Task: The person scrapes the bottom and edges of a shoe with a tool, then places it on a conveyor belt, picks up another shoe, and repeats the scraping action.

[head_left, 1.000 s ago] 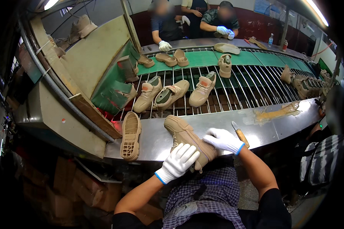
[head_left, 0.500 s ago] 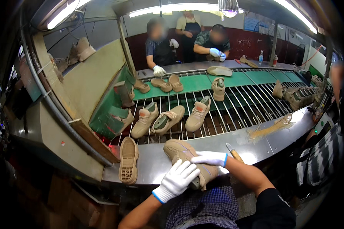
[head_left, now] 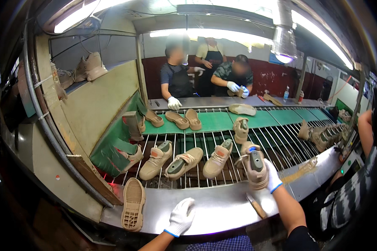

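The shoe [head_left: 257,175] is in the right hand [head_left: 273,173], which wears a white glove and has its fingers closed along the shoe's right side; the fingertips are hidden. A green last [head_left: 255,162] fills the opening. With it inside, the shoe should be fairly weighty for its size and stiff through the body, not fragile, though the upper may give a little and the laces would hang loose. Fabric against a knit glove should slip little. The heel seems to face near, so the firm heel and the sole edge look like the best places to take hold; the collar above the last would also serve.

The shoe stands over the tabletop's [head_left: 222,209] far edge, where the rack [head_left: 185,182] begins; whether it touches either I cannot tell. It lies far and right of the left hand [head_left: 181,217], well apart from it. That hand is empty over the near tabletop, its fingers loosely bent. Near the shoe, on its near side, lies a knife [head_left: 257,208]; a loose sole [head_left: 133,205] lies well to the left.
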The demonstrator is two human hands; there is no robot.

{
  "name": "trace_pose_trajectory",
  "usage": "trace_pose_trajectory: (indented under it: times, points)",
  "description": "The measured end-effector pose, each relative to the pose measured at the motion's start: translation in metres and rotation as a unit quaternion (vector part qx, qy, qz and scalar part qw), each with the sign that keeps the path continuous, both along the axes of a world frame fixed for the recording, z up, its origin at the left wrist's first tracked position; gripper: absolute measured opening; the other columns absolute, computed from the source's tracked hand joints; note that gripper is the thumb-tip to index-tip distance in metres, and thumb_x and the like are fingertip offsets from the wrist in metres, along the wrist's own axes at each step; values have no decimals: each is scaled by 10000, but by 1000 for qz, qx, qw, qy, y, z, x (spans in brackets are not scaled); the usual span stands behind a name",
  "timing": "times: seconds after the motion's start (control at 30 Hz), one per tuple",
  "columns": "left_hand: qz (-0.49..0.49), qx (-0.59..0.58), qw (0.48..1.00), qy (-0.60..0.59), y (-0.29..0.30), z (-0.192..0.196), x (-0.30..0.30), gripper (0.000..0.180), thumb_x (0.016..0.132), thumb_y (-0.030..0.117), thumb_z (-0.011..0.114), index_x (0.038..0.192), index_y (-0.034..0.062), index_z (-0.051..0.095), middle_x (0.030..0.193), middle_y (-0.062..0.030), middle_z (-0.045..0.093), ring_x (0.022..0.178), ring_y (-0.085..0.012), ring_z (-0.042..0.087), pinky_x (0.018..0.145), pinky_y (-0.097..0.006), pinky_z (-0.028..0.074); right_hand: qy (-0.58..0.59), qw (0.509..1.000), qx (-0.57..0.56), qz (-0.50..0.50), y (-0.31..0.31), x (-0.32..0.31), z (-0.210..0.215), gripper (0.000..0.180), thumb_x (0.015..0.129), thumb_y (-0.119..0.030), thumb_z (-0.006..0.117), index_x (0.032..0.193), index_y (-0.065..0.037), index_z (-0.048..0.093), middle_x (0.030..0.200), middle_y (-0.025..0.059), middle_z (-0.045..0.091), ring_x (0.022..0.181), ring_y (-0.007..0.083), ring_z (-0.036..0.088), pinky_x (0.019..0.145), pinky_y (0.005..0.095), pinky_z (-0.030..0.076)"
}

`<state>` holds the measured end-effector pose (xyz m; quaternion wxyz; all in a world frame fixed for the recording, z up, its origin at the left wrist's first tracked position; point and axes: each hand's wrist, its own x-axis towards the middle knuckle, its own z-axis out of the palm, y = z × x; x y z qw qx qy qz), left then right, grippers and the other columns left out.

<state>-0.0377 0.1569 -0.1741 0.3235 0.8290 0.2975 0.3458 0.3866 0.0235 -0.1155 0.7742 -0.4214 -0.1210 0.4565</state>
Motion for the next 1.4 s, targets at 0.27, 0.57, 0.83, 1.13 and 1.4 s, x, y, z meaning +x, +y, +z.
trace_pose_trajectory:
  times: [0.27,0.57,0.83,1.13,1.4]
  points:
    - [-38,-159,982,-94,16,-16,5,140,884,28,631,904,49,768,1161,-150,775,1008,-285,754,874,-359,599,-601,752,-216,-162,81,73,12,545,956,-315,718,1405,-25,613,1312,224,692,1184,359,697,1045,429,541]
    - [-6,-190,975,-119,19,-8,-2,139,883,-17,652,944,41,763,1142,-150,777,1003,-251,754,822,-332,594,-853,427,-300,-33,222,-39,-6,514,826,-526,806,1076,-84,729,1218,176,646,1031,425,633,867,559,529]
    - [-34,-211,964,-157,24,-29,-6,220,938,-23,508,968,-15,726,1229,-181,732,998,-181,720,863,-316,599,-795,534,-283,-51,172,-45,-1,365,918,-455,753,938,-91,722,914,185,755,891,409,732,830,528,574]
    - [-51,-450,861,-231,-34,27,-36,248,966,-44,452,1055,-48,683,1150,-181,752,1082,-244,729,774,-363,680,-702,653,-282,37,103,-145,113,466,902,-507,654,948,-63,790,969,221,757,943,409,730,855,458,571]
    - [-156,-322,901,-245,-85,4,-49,227,954,-20,505,1071,-26,700,1124,-122,757,1026,-168,714,930,-308,586,-704,673,-123,191,66,-258,57,350,1011,-319,594,1271,-87,628,1236,206,716,1099,401,711,944,454,577]
